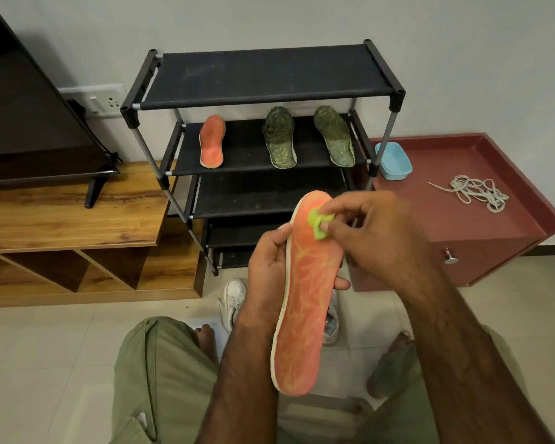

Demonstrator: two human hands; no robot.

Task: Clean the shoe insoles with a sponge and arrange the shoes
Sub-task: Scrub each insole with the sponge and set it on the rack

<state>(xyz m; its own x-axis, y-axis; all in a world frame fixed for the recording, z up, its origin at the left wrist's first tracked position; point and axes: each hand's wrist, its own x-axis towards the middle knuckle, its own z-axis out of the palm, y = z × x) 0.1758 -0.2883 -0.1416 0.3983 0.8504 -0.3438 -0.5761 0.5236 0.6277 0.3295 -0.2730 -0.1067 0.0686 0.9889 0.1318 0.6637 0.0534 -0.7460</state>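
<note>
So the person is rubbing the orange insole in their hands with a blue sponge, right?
Not quite. The sponge is yellow-green, not blue. The head view shows the right hand pinching it against the toe end of the orange insole, while the left hand holds that insole.

Television (29, 123) on wooden unit (61, 216), wall socket (104, 100) behind; blue tub (393, 161) on maroon cabinet (462, 232)
</note>
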